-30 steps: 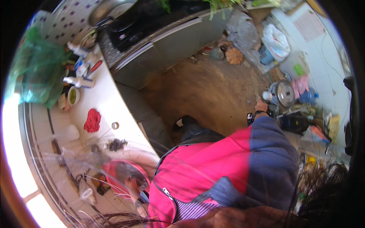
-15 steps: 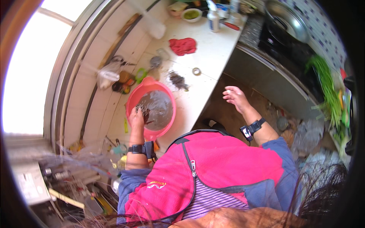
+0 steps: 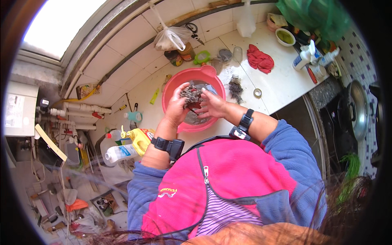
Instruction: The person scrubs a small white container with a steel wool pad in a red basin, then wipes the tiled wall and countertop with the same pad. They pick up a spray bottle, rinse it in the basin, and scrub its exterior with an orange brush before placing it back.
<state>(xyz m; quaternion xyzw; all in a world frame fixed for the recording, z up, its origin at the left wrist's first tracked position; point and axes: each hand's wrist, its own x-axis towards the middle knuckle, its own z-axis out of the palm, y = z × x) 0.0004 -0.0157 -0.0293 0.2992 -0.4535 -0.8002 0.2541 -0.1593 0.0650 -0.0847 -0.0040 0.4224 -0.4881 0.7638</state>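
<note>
Over the pink basin (image 3: 167,87), which holds murky grey water (image 3: 198,118), my left hand (image 3: 176,107) grips a speckled grey-and-dark clump (image 3: 190,94). Its exact kind is unclear; something reddish brown shows under it. Facing it from the right is my right hand (image 3: 214,104), fingers spread and close to the clump; whether they touch it I cannot tell. Just right of the basin, a dark bristly thing with a pale top (image 3: 235,87) lies on the white tiled counter (image 3: 269,90).
A roll of tape (image 3: 257,93), a red cloth (image 3: 260,59) and a clear glass (image 3: 237,54) are further right. Spray bottles (image 3: 302,59) and a bowl of green stuff (image 3: 285,37) stand at the back right. Left of me are a yellow jug (image 3: 141,141) and a white bottle (image 3: 119,153).
My right hand has come from over the floor at the right into the basin area, beside the clump. My left hand has lifted the clump from the water. The view has turned left.
</note>
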